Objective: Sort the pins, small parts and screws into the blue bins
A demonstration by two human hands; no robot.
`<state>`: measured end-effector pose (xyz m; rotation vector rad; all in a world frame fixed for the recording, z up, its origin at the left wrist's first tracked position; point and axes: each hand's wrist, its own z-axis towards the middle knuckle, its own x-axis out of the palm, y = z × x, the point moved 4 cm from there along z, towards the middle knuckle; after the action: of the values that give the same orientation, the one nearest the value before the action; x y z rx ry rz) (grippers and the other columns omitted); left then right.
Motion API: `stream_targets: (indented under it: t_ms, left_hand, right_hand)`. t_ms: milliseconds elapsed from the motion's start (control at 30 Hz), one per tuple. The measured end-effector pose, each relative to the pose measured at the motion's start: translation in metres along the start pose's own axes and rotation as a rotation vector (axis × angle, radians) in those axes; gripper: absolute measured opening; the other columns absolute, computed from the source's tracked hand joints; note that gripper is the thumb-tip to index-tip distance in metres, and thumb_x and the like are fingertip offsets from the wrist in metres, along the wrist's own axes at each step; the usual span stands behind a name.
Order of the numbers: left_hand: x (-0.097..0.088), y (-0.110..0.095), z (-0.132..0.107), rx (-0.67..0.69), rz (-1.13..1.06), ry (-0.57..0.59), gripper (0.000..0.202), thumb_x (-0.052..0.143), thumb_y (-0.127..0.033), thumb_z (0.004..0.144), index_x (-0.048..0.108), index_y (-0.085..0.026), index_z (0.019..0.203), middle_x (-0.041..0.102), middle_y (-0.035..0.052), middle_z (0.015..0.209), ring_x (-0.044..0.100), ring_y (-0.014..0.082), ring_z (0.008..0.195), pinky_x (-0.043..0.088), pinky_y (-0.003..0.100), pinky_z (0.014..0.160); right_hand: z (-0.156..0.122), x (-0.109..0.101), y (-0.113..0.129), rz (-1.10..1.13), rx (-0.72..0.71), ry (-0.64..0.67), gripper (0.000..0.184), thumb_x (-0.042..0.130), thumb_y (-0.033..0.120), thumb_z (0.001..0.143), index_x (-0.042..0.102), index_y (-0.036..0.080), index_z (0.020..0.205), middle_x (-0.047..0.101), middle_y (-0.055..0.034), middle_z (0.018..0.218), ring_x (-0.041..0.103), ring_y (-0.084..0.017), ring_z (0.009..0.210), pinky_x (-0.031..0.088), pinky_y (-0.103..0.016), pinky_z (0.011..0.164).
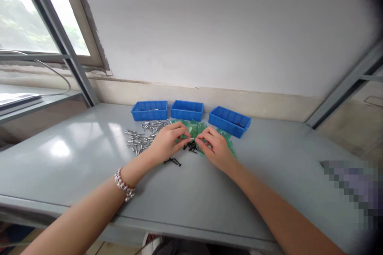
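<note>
My left hand (167, 140) and my right hand (216, 147) meet over a grey table (74, 155), fingertips pinched together on a small silver metal pin (190, 138). Under and behind the hands lies a heap of green plastic pieces (196, 127). Small black screws (191, 147) lie just below the fingertips, and a few more black screws (172, 161) sit near my left wrist. A scatter of silver metal pins (140, 135) is spread to the left of my left hand. A beaded bracelet (124, 185) is on my left wrist.
Three blue plastic bins stand in a row behind the hands: left bin (149, 110), middle bin (187, 110), right bin (229, 120). A white wall rises behind them. A window (36, 20) and a ledge are at the left. A blurred patch (356, 187) sits at the right.
</note>
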<state>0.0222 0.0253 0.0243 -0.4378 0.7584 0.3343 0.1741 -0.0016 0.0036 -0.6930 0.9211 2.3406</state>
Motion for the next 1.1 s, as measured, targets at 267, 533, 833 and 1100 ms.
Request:
stream_targets:
  t_ms: [267, 533, 833, 1100]
  left_hand:
    - [0.0, -0.0006, -0.0001, -0.04, -0.001, 0.032, 0.007, 0.055, -0.022, 0.079, 0.057, -0.016, 0.081, 0.057, 0.0016, 0.082, 0.049, 0.0083, 0.061, 0.042, 0.021, 0.058]
    - [-0.0003, -0.003, 0.0004, -0.037, 0.004, 0.035, 0.009, 0.056, -0.024, 0.08, 0.058, -0.016, 0.081, 0.059, 0.002, 0.081, 0.051, 0.0093, 0.064, 0.042, 0.02, 0.059]
    - [0.0001, -0.0027, 0.0009, -0.04, 0.005, 0.043, 0.009, 0.056, -0.024, 0.08, 0.057, -0.016, 0.08, 0.058, 0.0016, 0.079, 0.05, 0.0086, 0.061, 0.041, 0.02, 0.057]
    - [-0.0011, -0.0045, 0.0017, -0.024, 0.002, 0.034, 0.008, 0.055, -0.024, 0.081, 0.057, -0.016, 0.08, 0.057, 0.0007, 0.078, 0.049, 0.0078, 0.06, 0.041, 0.02, 0.057]
  right_hand:
    - [0.0004, 0.0001, -0.0003, -0.011, 0.0, -0.001, 0.013, 0.046, 0.024, 0.086, 0.057, 0.02, 0.08, 0.049, -0.0017, 0.079, 0.05, -0.012, 0.069, 0.042, -0.024, 0.061]
    - [0.001, -0.0003, -0.0001, -0.008, 0.007, -0.007, 0.009, 0.05, 0.024, 0.084, 0.058, 0.019, 0.082, 0.05, -0.0015, 0.08, 0.05, -0.012, 0.068, 0.042, -0.024, 0.061]
    - [0.0013, -0.0013, 0.0021, -0.022, 0.005, -0.007, 0.01, 0.049, 0.024, 0.084, 0.058, 0.02, 0.081, 0.049, -0.0017, 0.078, 0.05, -0.012, 0.068, 0.042, -0.025, 0.061]
    - [0.0008, -0.0007, 0.0005, -0.036, 0.019, -0.011, 0.011, 0.049, 0.024, 0.084, 0.059, 0.02, 0.081, 0.05, -0.0018, 0.078, 0.051, -0.012, 0.068, 0.043, -0.024, 0.059]
